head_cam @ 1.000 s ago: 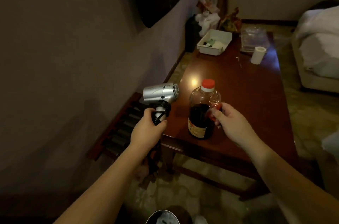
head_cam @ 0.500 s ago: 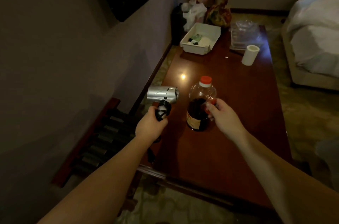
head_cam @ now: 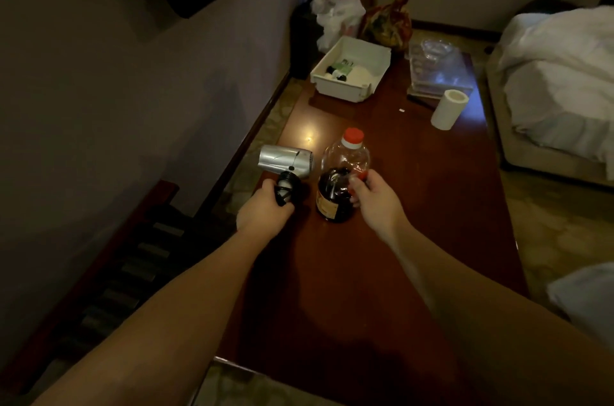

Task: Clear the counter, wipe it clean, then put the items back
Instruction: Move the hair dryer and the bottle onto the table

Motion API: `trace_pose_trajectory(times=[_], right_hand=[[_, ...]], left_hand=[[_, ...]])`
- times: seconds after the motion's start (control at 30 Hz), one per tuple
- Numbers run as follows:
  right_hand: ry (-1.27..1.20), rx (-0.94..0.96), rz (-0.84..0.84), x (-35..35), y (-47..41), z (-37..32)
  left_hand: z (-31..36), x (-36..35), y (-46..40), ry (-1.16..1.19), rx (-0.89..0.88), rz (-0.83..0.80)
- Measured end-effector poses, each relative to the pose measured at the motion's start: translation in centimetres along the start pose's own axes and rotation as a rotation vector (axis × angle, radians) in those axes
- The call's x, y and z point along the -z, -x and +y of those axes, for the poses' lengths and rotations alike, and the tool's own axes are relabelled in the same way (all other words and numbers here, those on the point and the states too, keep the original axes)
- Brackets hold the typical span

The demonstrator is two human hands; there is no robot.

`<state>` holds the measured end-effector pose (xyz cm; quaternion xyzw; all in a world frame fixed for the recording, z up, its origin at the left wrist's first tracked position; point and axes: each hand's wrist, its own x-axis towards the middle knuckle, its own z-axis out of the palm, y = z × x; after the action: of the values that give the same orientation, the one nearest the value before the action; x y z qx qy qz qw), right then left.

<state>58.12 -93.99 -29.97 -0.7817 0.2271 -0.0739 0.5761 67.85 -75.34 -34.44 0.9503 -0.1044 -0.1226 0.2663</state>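
My left hand grips the black handle of a silver hair dryer, holding it over the left edge of the dark wooden counter. To its right stands a clear bottle with a red cap and dark liquid in its lower half. My right hand holds this bottle by its side handle. The bottle's base looks to be on or just above the counter; contact is unclear.
At the counter's far end sit a white tray with small bottles, a paper roll and clear plastic packaging. Bags stand behind it. A bed lies right, a slatted rack and wall left.
The view has moved forward over the counter. Both hands carried the hair dryer and the bottle farther in along the counter, keeping their holds.
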Motion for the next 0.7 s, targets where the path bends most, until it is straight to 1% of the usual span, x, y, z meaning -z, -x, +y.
trace_pose_trajectory(times=[0.33, 0.5, 0.7], right_hand=[[0.131, 0.046, 0.002, -1.6, -5.0, -0.6], [0.16, 0.086, -0.008, -1.5, -7.2, -0.8], [0.161, 0.104, -0.023, -1.3, -8.8, -0.5]], left_hand=[[-0.8, -1.7, -4.3, 0.038, -0.023, -0.02], [-0.7, -1.9, -6.6, 0.077, -0.031, -0.052], [-0.2, -2.2, -8.5, 0.046, -0.055, -0.109]])
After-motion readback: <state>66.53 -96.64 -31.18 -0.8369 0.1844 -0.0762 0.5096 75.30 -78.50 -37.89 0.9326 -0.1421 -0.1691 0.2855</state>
